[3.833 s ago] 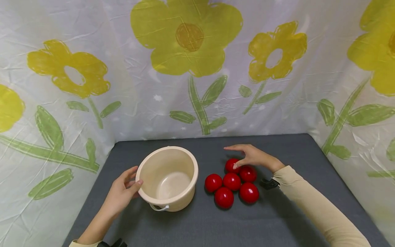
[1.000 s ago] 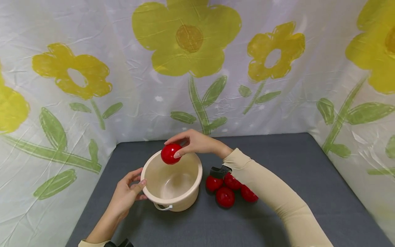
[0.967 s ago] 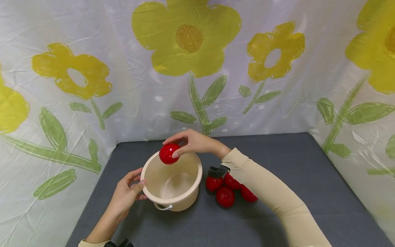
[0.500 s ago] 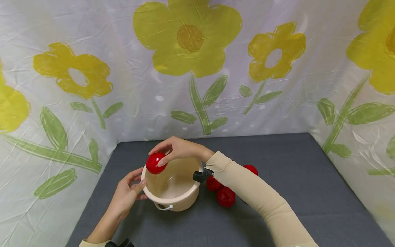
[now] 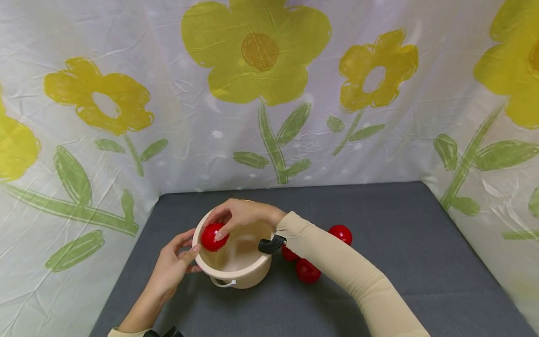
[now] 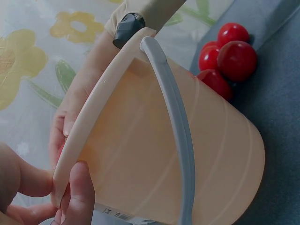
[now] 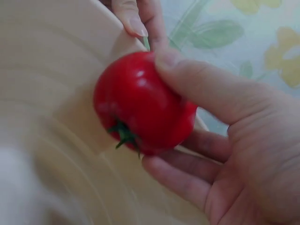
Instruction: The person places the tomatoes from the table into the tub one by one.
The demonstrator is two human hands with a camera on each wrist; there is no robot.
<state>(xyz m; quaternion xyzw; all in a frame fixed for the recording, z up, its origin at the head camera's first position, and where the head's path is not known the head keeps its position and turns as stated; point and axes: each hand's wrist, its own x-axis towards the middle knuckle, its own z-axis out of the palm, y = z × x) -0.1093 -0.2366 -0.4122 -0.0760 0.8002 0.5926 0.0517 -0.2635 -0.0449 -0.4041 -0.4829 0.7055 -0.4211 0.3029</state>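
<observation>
The left hand (image 5: 170, 262) pinches the rim (image 6: 93, 105) of the beige bucket (image 6: 220, 140), and just inside it the right hand (image 5: 237, 215) holds a red tomato (image 7: 136, 103), probably light but slippery, so best gripped around its smooth sides.

Tomato (image 7: 136, 89): round, glossy red, green leafy stem end turned toward 7 o'clock on my right-wrist feed. Gripped between thumb and fingers of the right hand (image 5: 243, 214). By head feed I put it at 9 o'clock within the mouth of the bucket (image 5: 253, 278), held above the bottom; contact with the wall I can't confirm. Bucket itself: cream, round, thick-rimmed, upright, faint rings along its wall. Pale grey handle (image 6: 176, 108) hangs down outside, between 6 and 7 o'clock. Left hand (image 5: 171, 262) pinches the rim between 8 and 9 o'clock
</observation>
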